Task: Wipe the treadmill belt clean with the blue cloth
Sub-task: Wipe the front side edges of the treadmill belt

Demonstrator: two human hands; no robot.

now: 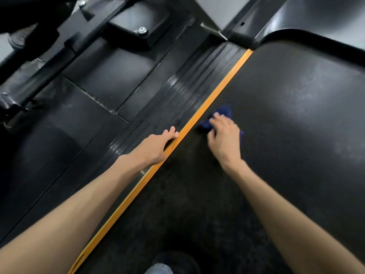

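Note:
The dark textured treadmill belt (286, 119) fills the right half of the view. A crumpled blue cloth (221, 113) lies on it close to the belt's left edge. My right hand (225, 139) presses down on the cloth, fingers closed over it, and covers most of it. My left hand (158, 145) rests palm down on the ribbed black side rail (177, 91), with its fingers spread and reaching onto the orange strip (217, 91) that borders the belt. It holds nothing.
Black floor mats (94, 80) and a neighbouring machine's frame with bolts (142, 31) lie to the left. The treadmill's black motor cover (316, 22) curves across the top right. A dark shoe (175, 262) stands on the belt at the bottom edge.

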